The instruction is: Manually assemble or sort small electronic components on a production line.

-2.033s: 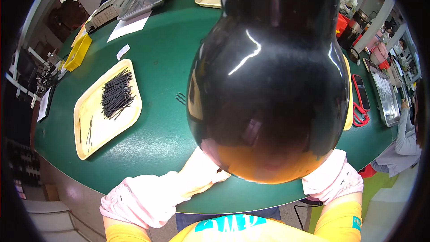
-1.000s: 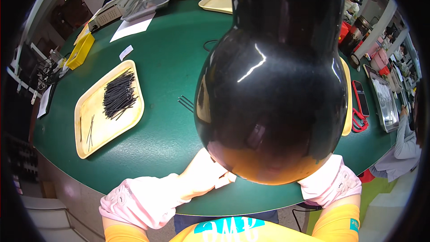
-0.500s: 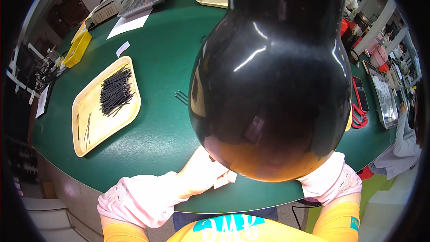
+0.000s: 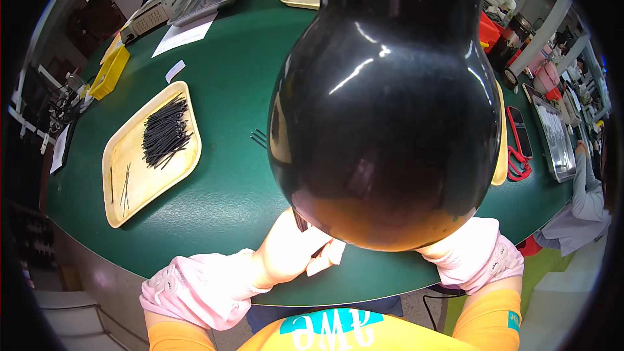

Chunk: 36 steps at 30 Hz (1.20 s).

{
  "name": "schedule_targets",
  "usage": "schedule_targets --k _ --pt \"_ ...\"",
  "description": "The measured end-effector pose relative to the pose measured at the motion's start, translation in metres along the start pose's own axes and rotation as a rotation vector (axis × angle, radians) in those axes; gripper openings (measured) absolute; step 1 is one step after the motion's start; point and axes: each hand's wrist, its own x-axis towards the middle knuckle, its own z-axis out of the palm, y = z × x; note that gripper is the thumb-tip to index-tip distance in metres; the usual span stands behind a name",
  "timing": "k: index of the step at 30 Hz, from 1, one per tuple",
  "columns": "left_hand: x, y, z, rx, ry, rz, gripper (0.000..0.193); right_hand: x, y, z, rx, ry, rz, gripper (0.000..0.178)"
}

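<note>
Bending close over the green table (image 4: pixel 227 201), with a big glossy black lamp shade (image 4: pixel 387 110) blocking most of the view. Left hand (image 4: pixel 286 247) resting at the table's near edge, fingers curled around a small dark piece and touching a pale scrap (image 4: pixel 327 257) – clenched, though on what exactly is too hidden to tell. Right hand lying wholly behind the shade, only its pink sleeve cuff (image 4: pixel 471 257) showing – grip impossible to judge. Sitting well to the left, a yellow tray (image 4: pixel 127 188) keeping a heap of thin black sticks (image 4: pixel 166 131) together, probably as stock within reach. Lying loose between tray and shade, a few black sticks (image 4: pixel 259 138).
</note>
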Motion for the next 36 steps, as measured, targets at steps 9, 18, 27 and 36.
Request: schedule_targets --k 9,18,27,36 --pt "0.0 0.002 0.004 0.049 -0.003 0.035 0.031 0.001 -0.003 0.003 -0.082 -0.09 -0.072 0.066" --pt "0.002 -0.004 0.0 -0.104 -0.053 0.011 0.027 0.014 0.028 -0.028 -0.308 -0.304 -0.416 0.07" --pt "0.002 -0.013 -0.006 -0.215 -0.125 -0.003 0.029 0.011 0.009 -0.013 -0.308 -0.196 -0.3 0.065" --pt "0.003 -0.011 -0.009 -0.213 -0.137 -0.02 0.026 0.013 0.014 -0.017 -0.395 -0.249 -0.386 0.06"
